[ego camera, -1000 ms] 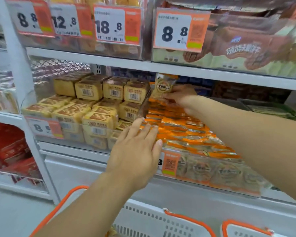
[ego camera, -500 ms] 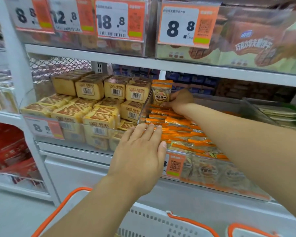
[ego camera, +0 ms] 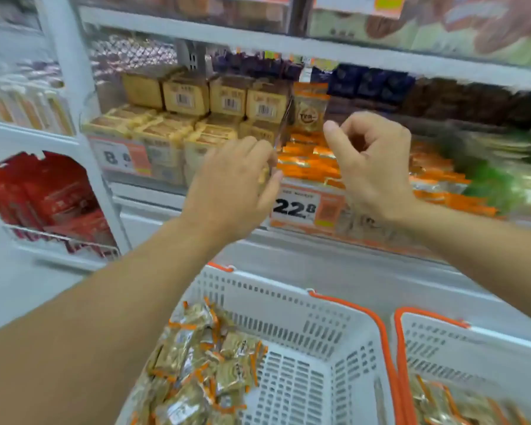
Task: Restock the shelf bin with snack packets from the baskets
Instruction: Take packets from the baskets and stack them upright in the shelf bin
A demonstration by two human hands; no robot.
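With both hands up at the shelf front and no packet plainly in either grip, best read as the gap between one placement and the next pick.

Red packs (ego camera: 48, 194): far left, lower rack, no part in the task.
Yellow boxes (ego camera: 172, 133): neighbouring compartment, left of the clear divider; not to be mixed in.
Left hand (ego camera: 230, 191): at the bin's front left corner, fingers curled down and inward; grip narrow, something pale glimpsed by the fingertips, too blurred to name, so cannot tell whether anything is held.
Left basket (ego camera: 288, 305): below and toward the body, snack packets (ego camera: 203, 357) heaped in its left half, right half bare mesh.
Shelf bin (ego camera: 307, 210): orange price tag on its clear front, orange-edged packets lying flat in rows inside, long axes across the bin.
Standing packet (ego camera: 310, 108): upright at the bin's back left corner, apart from both hands.
Right hand (ego camera: 371, 167): over the bin's front rows, thumb raised, fingers loosely curled; grip half-closed on nothing visible.
Right basket (ego camera: 472, 357): lower right, more packets in its near corner.
Deciding relation: packets lie below and behind the hands, toward the body; left hand nearer the heap in the left basket, right hand nearer the right basket.
Likely need: down and back to the heap, then up over the bin's front.
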